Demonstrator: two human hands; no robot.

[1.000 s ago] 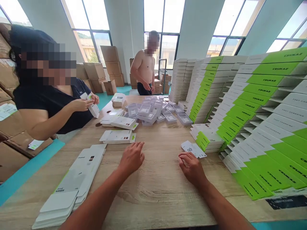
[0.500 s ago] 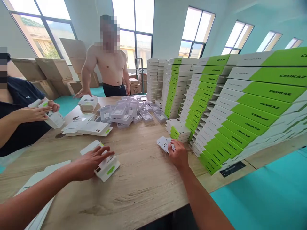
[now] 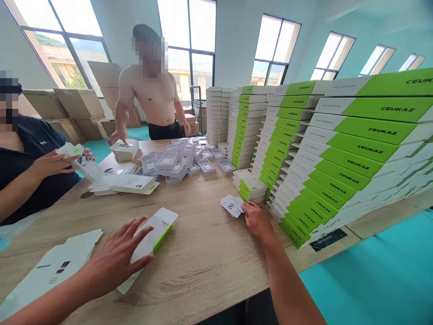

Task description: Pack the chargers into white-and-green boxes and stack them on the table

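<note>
In the head view my left hand [image 3: 118, 250] spreads its fingers over a flattish white carton [image 3: 163, 221] with a green edge and end flaps folded out. The palm covers part of the carton, which lies at an angle on the table. To the right, my right hand [image 3: 259, 221] has its fingers closed at the edge of a small pile of white printed leaflets [image 3: 231, 205]. Its thumb is mostly hidden. Right behind the leaflets is a short stack of white and green boxes [image 3: 249, 185].
Tall stacks of CEUKAZ boxes [image 3: 338, 171] line the right side. Clear plastic trays [image 3: 172, 162] lie heaped mid-table, with flat cartons [image 3: 131, 183] beside them. More flat cartons [image 3: 57, 266] lie at the near left. One co-worker [image 3: 34, 167] handles a carton; another [image 3: 152, 99] stands across the table.
The carton under my left hand has turned and come nearer, and that hand has moved toward me with fingers spread. My right hand has shifted slightly right at the leaflets.
</note>
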